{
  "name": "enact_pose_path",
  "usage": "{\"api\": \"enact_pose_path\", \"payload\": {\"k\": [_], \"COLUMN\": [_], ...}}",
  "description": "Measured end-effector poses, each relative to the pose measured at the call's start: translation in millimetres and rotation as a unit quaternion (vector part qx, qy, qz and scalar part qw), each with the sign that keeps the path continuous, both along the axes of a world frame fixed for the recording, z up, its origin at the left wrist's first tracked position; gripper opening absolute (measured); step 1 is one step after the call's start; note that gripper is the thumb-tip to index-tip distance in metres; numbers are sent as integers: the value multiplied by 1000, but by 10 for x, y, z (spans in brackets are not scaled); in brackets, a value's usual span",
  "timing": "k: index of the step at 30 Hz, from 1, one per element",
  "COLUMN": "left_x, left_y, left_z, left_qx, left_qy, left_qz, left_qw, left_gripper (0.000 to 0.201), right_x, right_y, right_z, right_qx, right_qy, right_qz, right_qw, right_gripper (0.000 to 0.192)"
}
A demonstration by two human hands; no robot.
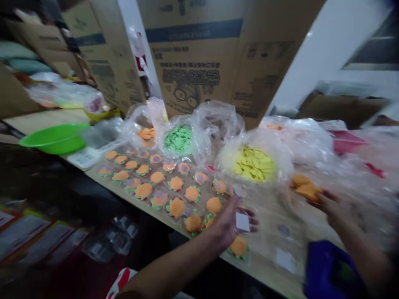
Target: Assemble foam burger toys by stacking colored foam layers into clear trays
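Note:
My left hand [238, 220] is over the front of the table, its fingers partly curled around a small white square [242, 221]. Just beyond its thumb lies a clear piece with a round greyish spot [240, 191]. To its left stand rows of burger-shaped pieces [176, 207] with orange round tops and green frilled edges, in clear packaging. My right hand [329, 203], blurred, is at the mouth of a clear bag, its fingers closed on orange pieces [304, 187]. Exactly how many it grips is hidden.
Clear bags behind hold green pieces [179, 139], yellow pieces [254, 164] and orange pieces [146, 133]. A blue container [327, 270] sits front right. A green basin [56, 139] is at the left. Large cardboard boxes [199, 54] stand at the back.

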State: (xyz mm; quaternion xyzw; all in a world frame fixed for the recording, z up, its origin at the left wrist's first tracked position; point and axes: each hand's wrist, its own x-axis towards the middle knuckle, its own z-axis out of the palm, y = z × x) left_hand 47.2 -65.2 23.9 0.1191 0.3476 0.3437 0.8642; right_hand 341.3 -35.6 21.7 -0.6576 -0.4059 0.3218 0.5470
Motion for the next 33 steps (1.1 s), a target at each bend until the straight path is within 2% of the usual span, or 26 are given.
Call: {"api": "enact_pose_path", "payload": {"k": [2,3,4,5,8,11,13,15,17,19,20,21,23,25,26,29,33], "left_x": [-2,1,4,5,-10,-64,-120,-184,-243,-284,-295,-301,-302,-302,-305,-325,-334], "left_y": [7,6,2,-7,-41,-61,-66,-74,-86,-99,-102,-102,-93,-76,-68,-61,-83], "left_z": [-17,-32,-49,-67,-122,-165,-176,-167,-151,-142,-143,-146,-154,-149,-141,-99,-56], "left_qx": [12,17,20,23,50,63,57,55,56,50,45,40,36,38,38,27,23], "left_qy": [-13,-21,-28,-36,-71,-112,-127,-125,-114,-111,-119,-134,-173,-204,-209,-187,-164], "left_qz": [17,20,21,21,27,38,51,62,64,57,49,43,43,53,57,56,64], "left_qw": [1000,999,999,999,996,991,989,989,990,991,991,989,983,977,975,980,984], "left_gripper": [44,46,48,49,47,41,39,40,42,44,46,46,41,34,33,37,33], "right_x": [-256,-421,-604,-796,-1329,-1645,-1728,-1753,-1759,-1773,-1787,-1806,-1850,-1890,-1903,-1907,-1857], "right_y": [-69,-102,-141,-186,-349,-459,-464,-432,-394,-379,-385,-400,-454,-523,-557,-634,-662], "right_z": [57,97,147,204,376,450,439,413,390,372,363,353,332,308,297,270,249], "right_qx": [-8,-15,-22,-20,-19,-22,-26,-19,7,58,97,143,232,289,299,280,273], "right_qy": [44,51,56,56,44,-4,-23,-34,-62,-135,-192,-255,-362,-404,-404,-388,-413], "right_qz": [-32,-13,23,92,265,377,418,418,390,350,329,313,314,354,377,408,366], "right_qw": [999,999,998,994,963,926,908,908,919,925,919,904,846,792,778,778,788], "right_gripper": [31,36,40,40,33,25,20,19,21,19,15,11,11,18,20,23,26]}}
